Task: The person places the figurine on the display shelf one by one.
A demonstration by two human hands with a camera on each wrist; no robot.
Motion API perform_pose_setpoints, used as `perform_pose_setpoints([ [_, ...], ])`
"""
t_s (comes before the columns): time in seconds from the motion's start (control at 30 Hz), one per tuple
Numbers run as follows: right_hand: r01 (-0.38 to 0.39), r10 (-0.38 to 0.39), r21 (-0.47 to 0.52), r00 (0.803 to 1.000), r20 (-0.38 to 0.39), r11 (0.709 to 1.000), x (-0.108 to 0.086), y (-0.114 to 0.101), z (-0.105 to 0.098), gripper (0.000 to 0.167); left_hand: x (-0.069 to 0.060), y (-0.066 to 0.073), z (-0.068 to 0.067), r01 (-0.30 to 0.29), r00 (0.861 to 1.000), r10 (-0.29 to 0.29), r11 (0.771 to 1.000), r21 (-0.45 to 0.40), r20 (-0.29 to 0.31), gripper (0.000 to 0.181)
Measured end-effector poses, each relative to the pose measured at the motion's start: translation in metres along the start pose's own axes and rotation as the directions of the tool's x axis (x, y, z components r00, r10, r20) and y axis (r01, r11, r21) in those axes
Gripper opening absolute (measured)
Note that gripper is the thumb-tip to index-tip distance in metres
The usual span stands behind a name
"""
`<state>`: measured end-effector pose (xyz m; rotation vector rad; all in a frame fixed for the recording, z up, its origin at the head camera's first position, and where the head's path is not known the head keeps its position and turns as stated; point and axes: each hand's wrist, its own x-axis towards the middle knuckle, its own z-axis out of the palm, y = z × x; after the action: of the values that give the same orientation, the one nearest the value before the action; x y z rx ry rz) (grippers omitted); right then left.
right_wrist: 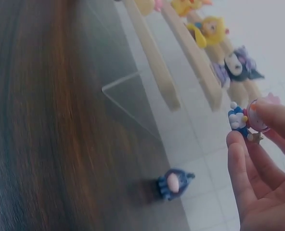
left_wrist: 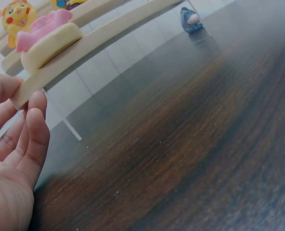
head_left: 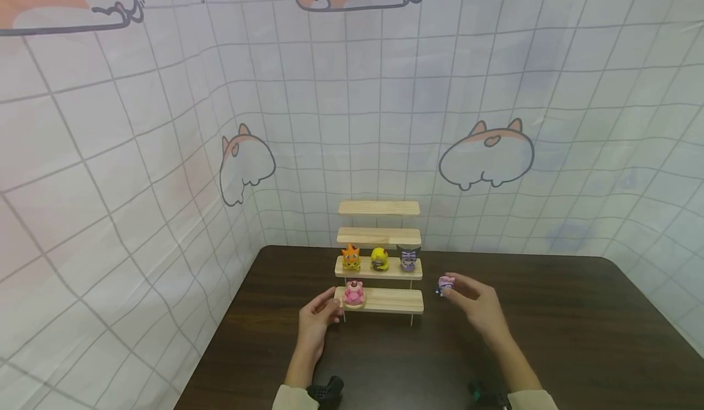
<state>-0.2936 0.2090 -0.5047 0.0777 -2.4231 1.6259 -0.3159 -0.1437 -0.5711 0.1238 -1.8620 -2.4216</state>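
My left hand (head_left: 318, 319) pinches the left end of the lowest board of a tiered wooden display shelf (head_left: 393, 300), thumb above and fingers below. Just beside it, a pink figurine on a cream base (head_left: 354, 294) sits on that board. To the right of the shelf, my right hand (head_left: 484, 306) holds a small pink and blue figurine (right_wrist: 256, 115) between thumb and fingers, above the table. An orange figurine (head_left: 351, 258), a yellow figurine (head_left: 379, 259) and a purple figurine with a dark hood (head_left: 408, 259) stand in a row on the second board.
A dark blue figurine (right_wrist: 174, 184) stands on the table to the shelf's right. Two upper boards (head_left: 379, 236) carry nothing. The dark wood table (head_left: 385, 361) reaches back to a white gridded cloth (head_left: 379, 123) with dog drawings. Thin clear legs (left_wrist: 68, 122) support the shelf.
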Motion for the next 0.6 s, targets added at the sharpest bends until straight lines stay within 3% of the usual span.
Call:
perform_pose_setpoints([
  [0.6, 0.038, -0.038, 0.007, 0.997, 0.061, 0.999, -0.003, -0.029, 0.039, 0.045, 0.001, -0.001, 0.0, -0.008, 1.0, 0.008, 1.0, 0.02, -0.014, 0.044],
])
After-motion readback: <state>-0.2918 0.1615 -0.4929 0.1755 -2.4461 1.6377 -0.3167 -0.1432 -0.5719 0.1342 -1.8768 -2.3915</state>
